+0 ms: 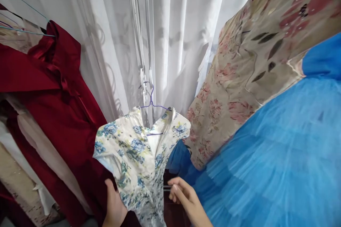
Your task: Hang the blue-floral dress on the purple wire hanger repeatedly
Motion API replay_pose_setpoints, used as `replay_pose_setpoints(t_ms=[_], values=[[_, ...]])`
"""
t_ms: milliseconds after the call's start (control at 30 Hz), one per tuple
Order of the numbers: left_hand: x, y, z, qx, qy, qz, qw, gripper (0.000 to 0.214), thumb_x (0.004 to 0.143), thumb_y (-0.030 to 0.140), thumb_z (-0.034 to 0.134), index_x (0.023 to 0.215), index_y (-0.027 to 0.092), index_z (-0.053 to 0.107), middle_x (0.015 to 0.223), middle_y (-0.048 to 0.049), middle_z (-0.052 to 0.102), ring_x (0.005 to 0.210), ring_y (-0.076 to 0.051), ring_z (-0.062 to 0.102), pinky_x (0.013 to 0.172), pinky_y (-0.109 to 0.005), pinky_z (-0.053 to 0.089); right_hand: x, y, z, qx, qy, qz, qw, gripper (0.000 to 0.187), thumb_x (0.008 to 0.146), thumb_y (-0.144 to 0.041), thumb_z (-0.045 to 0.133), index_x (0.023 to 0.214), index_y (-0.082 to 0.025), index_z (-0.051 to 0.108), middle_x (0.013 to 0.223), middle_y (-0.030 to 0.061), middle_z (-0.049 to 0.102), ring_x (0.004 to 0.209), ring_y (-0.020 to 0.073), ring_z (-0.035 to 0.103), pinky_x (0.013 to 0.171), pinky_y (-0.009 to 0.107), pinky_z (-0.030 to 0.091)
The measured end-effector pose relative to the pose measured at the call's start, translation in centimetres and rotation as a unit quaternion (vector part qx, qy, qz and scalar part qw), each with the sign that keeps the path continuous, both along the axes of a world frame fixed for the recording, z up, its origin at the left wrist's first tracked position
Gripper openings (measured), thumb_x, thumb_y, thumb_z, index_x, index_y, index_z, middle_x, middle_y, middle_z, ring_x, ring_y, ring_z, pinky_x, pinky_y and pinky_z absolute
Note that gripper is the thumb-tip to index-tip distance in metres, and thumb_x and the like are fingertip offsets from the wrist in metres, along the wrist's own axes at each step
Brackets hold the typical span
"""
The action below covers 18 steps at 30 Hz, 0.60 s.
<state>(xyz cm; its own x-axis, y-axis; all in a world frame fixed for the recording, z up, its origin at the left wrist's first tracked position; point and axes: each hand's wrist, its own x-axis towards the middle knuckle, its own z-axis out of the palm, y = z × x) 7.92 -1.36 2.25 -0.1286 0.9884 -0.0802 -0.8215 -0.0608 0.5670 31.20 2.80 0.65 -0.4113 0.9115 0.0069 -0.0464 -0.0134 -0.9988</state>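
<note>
A small white dress with blue flowers hangs on a thin purple wire hanger in front of white curtains. My left hand grips the dress's left side low down, thumb on the cloth. My right hand is at the dress's right edge, fingers curled together and pinching the fabric there. Both hands sit at the bottom middle of the view.
A dark red satin garment hangs at the left on a wire hanger, with pale clothes behind it. A beige floral dress and a bright blue tulle skirt fill the right. Sheer white curtains hang behind.
</note>
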Motion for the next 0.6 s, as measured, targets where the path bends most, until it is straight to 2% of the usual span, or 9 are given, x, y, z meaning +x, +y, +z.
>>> replay_pose_setpoints(t_ms=[33, 100, 200, 300, 367, 467, 500, 533, 600], values=[[-0.3, -0.4, -0.2, -0.051, 0.068, 0.027, 0.996, 0.079, 0.063, 0.077, 0.067, 0.127, 0.03, 0.065, 0.125, -0.0106, 0.068, 0.132, -0.037, 0.05, 0.109, -0.052, 0.042, -1.8, 0.5, 1.2, 0.009, 0.002, 0.013, 1.0, 0.04, 0.093, -0.057, 0.053, 0.103, -0.019, 0.06, 0.076, 0.0021, 0.06, 0.068, 0.0177, 0.052, 0.063, 0.029, 0.042], [-0.5, -0.9, -0.5, -0.145, 0.214, 0.087, 0.962, 0.076, 0.056, 0.06, 0.082, 0.123, 0.031, 0.066, 0.12, -0.0094, 0.07, 0.128, -0.036, 0.055, 0.108, -0.049, 0.044, -5.3, 1.5, 3.7, 0.049, -0.005, 0.011, 0.999, 0.035, 0.094, -0.056, 0.052, 0.101, -0.021, 0.055, 0.081, 0.0017, 0.059, 0.07, 0.0175, 0.051, 0.063, 0.028, 0.043], [-0.8, -0.5, -0.5, -0.173, 0.287, 0.13, 0.933, 0.075, 0.054, 0.041, 0.086, 0.123, 0.026, 0.063, 0.118, -0.0098, 0.07, 0.125, -0.038, 0.057, 0.108, -0.05, 0.044, -8.9, 2.8, 5.9, 0.1, -0.037, -0.014, 0.994, 0.036, 0.094, -0.055, 0.051, 0.08, -0.022, 0.048, 0.072, -0.0009, 0.052, 0.065, 0.016, 0.047, 0.06, 0.027, 0.039], [-3.1, 0.7, -0.2, -0.147, 0.297, 0.174, 0.928, 0.061, 0.064, 0.04, 0.08, 0.12, 0.023, 0.061, 0.118, -0.01, 0.068, 0.122, -0.036, 0.058, 0.105, -0.049, 0.046, -10.3, 3.3, 6.1, 0.085, -0.075, -0.014, 0.993, 0.042, 0.096, -0.053, 0.05, 0.068, -0.022, 0.044, 0.059, -0.0025, 0.05, 0.056, 0.0144, 0.044, 0.055, 0.026, 0.035], [-5.2, 1.3, -0.2, -0.123, 0.333, 0.242, 0.903, 0.051, 0.072, 0.042, 0.074, 0.117, 0.023, 0.058, 0.117, -0.0093, 0.066, 0.118, -0.033, 0.06, 0.102, -0.048, 0.047, -10.4, 3.0, 5.7, 0.076, -0.092, -0.009, 0.993, 0.044, 0.098, -0.052, 0.045, 0.068, -0.021, 0.049, 0.055, -0.0015, 0.054, 0.053, 0.0149, 0.047, 0.057, 0.027, 0.037], [-6.9, 1.9, -0.8, -0.063, 0.428, 0.372, 0.822, 0.046, 0.076, 0.042, 0.072, 0.115, 0.028, 0.053, 0.121, -0.0091, 0.059, 0.116, -0.03, 0.059, 0.099, -0.046, 0.048, -10.5, 2.1, 4.9, 0.088, -0.094, -0.026, 0.991, 0.047, 0.101, -0.052, 0.039, 0.071, -0.019, 0.056, 0.053, -0.0006, 0.055, 0.054, 0.016, 0.05, 0.061, 0.029, 0.039], [-6.7, 2.1, -1.1, -0.035, 0.465, 0.391, 0.793, 0.045, 0.076, 0.041, 0.072, 0.115, 0.03, 0.052, 0.122, -0.0095, 0.057, 0.116, -0.03, 0.057, 0.098, -0.045, 0.048, -10.6, 1.8, 4.8, 0.091, -0.09, -0.033, 0.991, 0.047, 0.1, -0.052, 0.039, 0.071, -0.019, 0.057, 0.053, -0.0006, 0.055, 0.054, 0.0161, 0.05, 0.062, 0.029, 0.04], [-6.2, 2.3, -1.2, -0.002, 0.506, 0.38, 0.774, 0.043, 0.077, 0.04, 0.071, 0.115, 0.031, 0.052, 0.122, -0.0101, 0.056, 0.116, -0.03, 0.057, 0.097, -0.045, 0.048, -10.7, 1.6, 4.8, 0.093, -0.085, -0.041, 0.991, 0.047, 0.1, -0.051, 0.04, 0.07, -0.019, 0.057, 0.053, -0.0007, 0.055, 0.054, 0.016, 0.05, 0.061, 0.029, 0.04], [-4.5, 2.7, -1.4, 0.072, 0.581, 0.275, 0.762, 0.037, 0.082, 0.036, 0.067, 0.116, 0.03, 0.054, 0.119, -0.0111, 0.059, 0.113, -0.028, 0.059, 0.095, -0.044, 0.049, -11.0, 1.0, 4.9, 0.092, -0.072, -0.054, 0.992, 0.047, 0.1, -0.049, 0.04, 0.069, -0.019, 0.057, 0.053, -0.0009, 0.054, 0.054, 0.0156, 0.051, 0.061, 0.028, 0.04]])
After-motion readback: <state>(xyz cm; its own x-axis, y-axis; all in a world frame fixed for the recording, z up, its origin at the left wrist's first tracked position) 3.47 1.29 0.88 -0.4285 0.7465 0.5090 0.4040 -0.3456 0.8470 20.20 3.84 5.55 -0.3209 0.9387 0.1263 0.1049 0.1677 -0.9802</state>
